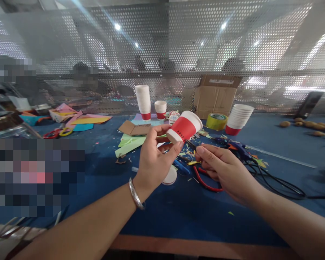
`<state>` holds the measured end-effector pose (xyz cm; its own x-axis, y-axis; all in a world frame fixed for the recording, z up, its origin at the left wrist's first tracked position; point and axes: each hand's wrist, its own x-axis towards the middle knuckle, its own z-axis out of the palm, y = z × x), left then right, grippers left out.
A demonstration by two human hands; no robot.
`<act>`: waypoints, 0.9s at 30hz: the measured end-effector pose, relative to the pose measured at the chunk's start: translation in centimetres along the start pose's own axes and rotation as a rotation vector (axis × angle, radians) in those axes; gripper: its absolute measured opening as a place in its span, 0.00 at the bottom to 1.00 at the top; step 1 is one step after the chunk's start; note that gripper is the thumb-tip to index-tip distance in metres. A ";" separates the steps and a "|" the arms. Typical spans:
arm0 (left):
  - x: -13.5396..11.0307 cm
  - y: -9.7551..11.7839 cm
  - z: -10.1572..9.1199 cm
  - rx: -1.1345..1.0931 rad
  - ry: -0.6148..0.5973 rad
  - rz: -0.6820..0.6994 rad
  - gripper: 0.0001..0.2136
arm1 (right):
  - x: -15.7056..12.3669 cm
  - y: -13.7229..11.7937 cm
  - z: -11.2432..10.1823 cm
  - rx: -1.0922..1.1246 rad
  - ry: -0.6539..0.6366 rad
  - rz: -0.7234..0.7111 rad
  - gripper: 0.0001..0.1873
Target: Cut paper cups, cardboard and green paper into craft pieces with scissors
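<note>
Your left hand (pixel 157 157) pinching red-and-white paper cup (pixel 182 127) between thumb and fingers; cup tilted, mouth to upper right, held above middle of blue table (pixel 184 220), between front and far edges. Your right hand (pixel 219 162) pinching slim dark tool (pixel 190 145), tip at cup's lower side; cannot tell whether touching. White disc (pixel 170 177) lies below. Toward table's far edge: tall cup stack (pixel 142 99), cardboard box (pixel 216 96), yellow tape roll (pixel 216 122)

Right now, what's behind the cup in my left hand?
Beyond the cup, toward the right, a yellow tape roll and a cardboard box show. Whatever the cup itself covers can't be seen.
</note>
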<state>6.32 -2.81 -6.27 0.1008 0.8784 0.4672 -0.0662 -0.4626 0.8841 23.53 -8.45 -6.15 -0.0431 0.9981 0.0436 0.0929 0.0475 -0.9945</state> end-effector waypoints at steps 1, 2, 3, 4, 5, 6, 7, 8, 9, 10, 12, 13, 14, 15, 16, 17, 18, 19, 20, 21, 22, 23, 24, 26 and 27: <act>-0.1 0.0 0.0 0.004 -0.013 -0.002 0.23 | 0.0 0.0 0.0 0.016 -0.005 0.005 0.23; -0.2 0.0 0.1 0.001 -0.034 -0.009 0.23 | 0.0 -0.1 0.0 0.031 -0.007 0.012 0.23; -0.3 0.0 0.1 -0.007 -0.058 -0.022 0.23 | -0.1 -0.1 0.1 0.046 -0.009 0.018 0.22; -0.5 0.0 0.2 -0.016 -0.077 -0.037 0.24 | -0.1 -0.1 0.1 0.061 -0.012 0.021 0.22; -0.6 0.1 0.3 -0.024 -0.089 -0.051 0.24 | -0.1 -0.1 0.1 0.077 -0.014 0.021 0.22; -0.8 0.1 0.4 -0.031 -0.096 -0.061 0.24 | -0.1 -0.1 0.2 0.093 -0.013 0.016 0.22; -0.9 0.1 0.5 -0.034 -0.099 -0.067 0.23 | -0.1 -0.1 0.2 0.108 -0.012 0.011 0.21; -1.0 0.1 0.6 -0.030 -0.099 -0.072 0.23 | -0.1 0.0 0.3 0.122 -0.010 0.004 0.21; -1.1 0.0 0.7 -0.025 -0.098 -0.080 0.22 | -0.1 0.0 0.3 0.135 -0.006 -0.002 0.21; -1.2 0.0 0.7 -0.021 -0.096 -0.091 0.21 | -0.1 0.1 0.3 0.147 0.000 -0.007 0.20; -1.3 -0.1 0.9 -0.022 -0.081 -0.118 0.20 | 0.0 0.2 0.4 0.158 0.008 -0.013 0.20; -1.3 -0.1 0.9 -0.024 -0.070 -0.133 0.21 | 0.0 0.2 0.3 0.159 0.009 -0.014 0.20; -1.3 -0.1 0.9 -0.026 -0.061 -0.145 0.21 | 0.0 0.2 0.3 0.158 0.006 -0.013 0.20; -1.2 -0.1 0.9 -0.027 -0.056 -0.157 0.22 | 0.0 0.1 0.3 0.158 0.003 -0.014 0.20; -1.2 -0.1 0.9 -0.030 -0.054 -0.169 0.22 | 0.0 0.0 0.2 0.158 -0.002 -0.015 0.20; -1.1 0.0 0.9 -0.037 -0.054 -0.177 0.23 | 0.0 -0.1 0.2 0.159 -0.006 -0.017 0.19; -1.0 0.0 0.9 -0.047 -0.054 -0.185 0.24 | 0.0 -0.2 0.2 0.162 -0.008 -0.020 0.19; -1.0 0.1 0.8 -0.058 -0.054 -0.194 0.24 | -0.1 -0.2 0.2 0.164 -0.009 -0.022 0.19; -0.9 0.1 0.8 -0.075 -0.052 -0.209 0.25 | -0.1 -0.3 0.2 0.166 -0.007 -0.025 0.19; -0.9 0.2 0.8 -0.100 -0.053 -0.231 0.26 | -0.1 -0.3 0.2 0.168 -0.004 -0.024 0.19; -0.8 0.2 0.8 -0.131 -0.058 -0.260 0.26 | -0.2 -0.4 0.2 0.168 0.000 -0.023 0.19; -0.8 0.3 0.8 -0.167 -0.068 -0.292 0.26 | -0.2 -0.4 0.2 0.165 0.004 -0.025 0.19; -0.8 0.4 0.9 -0.209 -0.082 -0.325 0.25 | -0.2 -0.4 0.2 0.157 0.008 -0.027 0.19; -0.7 0.5 0.9 -0.295 -0.104 -0.384 0.23 | -0.2 -0.3 0.1 0.127 0.011 -0.037 0.20; -0.6 0.5 0.9 -0.336 -0.110 -0.411 0.21 | -0.2 -0.3 0.1 0.107 0.012 -0.045 0.20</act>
<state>7.09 -3.67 -6.10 0.2873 0.9528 0.0981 -0.3116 -0.0039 0.9502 23.40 -8.72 -5.88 -0.0326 0.9955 0.0891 -0.0155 0.0886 -0.9959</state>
